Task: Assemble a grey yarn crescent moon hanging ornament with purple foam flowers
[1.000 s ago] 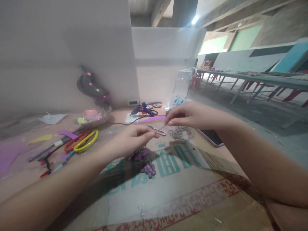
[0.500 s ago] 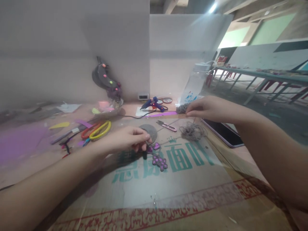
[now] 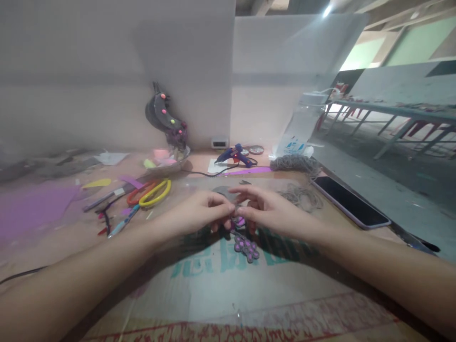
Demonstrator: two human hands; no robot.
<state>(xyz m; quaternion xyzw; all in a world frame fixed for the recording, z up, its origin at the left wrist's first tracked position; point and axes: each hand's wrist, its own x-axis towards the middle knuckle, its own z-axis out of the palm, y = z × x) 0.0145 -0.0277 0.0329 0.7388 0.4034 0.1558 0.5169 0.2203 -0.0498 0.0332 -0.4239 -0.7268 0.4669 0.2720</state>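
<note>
My left hand (image 3: 208, 211) pinches grey yarn of a small craft piece, thumb against forefinger. My right hand (image 3: 265, 206) has come up against the left fingertips, its thumb and bent fingers at the same yarn; the exact hold is partly hidden. Below the fingers hangs or lies a purple flower (image 3: 246, 248) edged in grey, with another purple bit (image 3: 239, 222) just above it. A grey disc (image 3: 224, 191) shows partly behind the hands. Loose grey yarn (image 3: 302, 197) lies in a tangle right of my right hand, and the thread snips (image 3: 245, 182) are mostly covered.
At the back stand a blue glue gun (image 3: 235, 155), a clear bottle (image 3: 302, 123) and a skein of grey yarn (image 3: 295, 164). A phone (image 3: 351, 202) lies at right. To the left are yellow-and-red-handled scissors (image 3: 155, 192), a bowl (image 3: 174, 164) and a decorated grey crescent (image 3: 164, 114).
My right hand has come leftward from the stretched yarn to meet my left hand, which stays near the flower piece. The view has shifted, so the table contents appear farther right.
</note>
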